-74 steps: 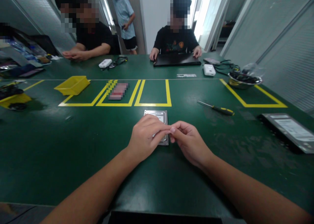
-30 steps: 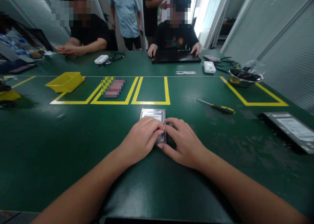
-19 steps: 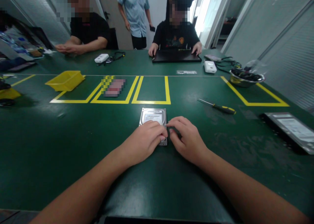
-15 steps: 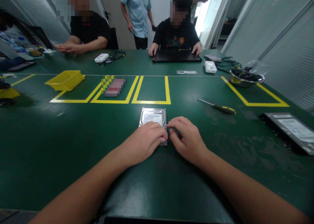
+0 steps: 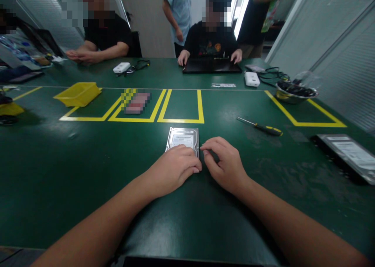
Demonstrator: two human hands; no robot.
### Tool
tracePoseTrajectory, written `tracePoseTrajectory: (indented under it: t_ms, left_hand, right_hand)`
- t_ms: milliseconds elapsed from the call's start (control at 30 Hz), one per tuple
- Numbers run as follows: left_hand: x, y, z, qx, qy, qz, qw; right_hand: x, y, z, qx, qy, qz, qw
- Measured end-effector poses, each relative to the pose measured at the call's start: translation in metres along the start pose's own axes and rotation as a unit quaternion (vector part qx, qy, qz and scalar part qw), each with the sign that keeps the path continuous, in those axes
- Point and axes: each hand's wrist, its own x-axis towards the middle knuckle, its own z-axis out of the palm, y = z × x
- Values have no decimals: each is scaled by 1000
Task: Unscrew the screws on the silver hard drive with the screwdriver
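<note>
A silver hard drive (image 5: 184,135) with a white label lies flat on the green table in front of me. My left hand (image 5: 177,161) rests over its near part, fingers wrapped across to the right edge, and hides that portion. Just right of the drive is my right hand (image 5: 223,157), thumb and forefinger tips brought together in a pinch. Whatever small thing may be between those tips is too small to make out. Farther right, a screwdriver (image 5: 265,129) with a black and yellow handle lies on the table, its tip toward the upper left.
Another hard drive (image 5: 350,152) in a black holder lies at right. Behind are yellow tape outlines (image 5: 181,121), a yellow bin (image 5: 79,95), a blurred-out reddish object (image 5: 137,103) and a metal bowl (image 5: 295,97) of dark parts. Across the table a person holds a black panel (image 5: 211,65).
My right thumb and forefinger have drawn closer together and slightly away from the drive's edge. My left hand has shifted little. In the background, standing people have moved right.
</note>
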Motion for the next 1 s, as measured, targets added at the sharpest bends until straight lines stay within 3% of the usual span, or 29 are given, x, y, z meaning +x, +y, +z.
tracePoseTrajectory:
  t_ms: [400,633,833,1000]
  left_hand:
    - [-2,2,2,53,-8,14,998]
    - [-2,4,2,61,-6,5,998]
    - [-1,5,0,62,-17,4,998]
    - [-3,4,0,74,-23,12,997]
  right_hand:
    - [0,0,-2,-31,-5,-15,999]
    - [7,6,-18,-172,-6,-2,985]
    - [14,26,-43,-335,29,93,937]
    - [19,48,-68,-480,-45,278,831]
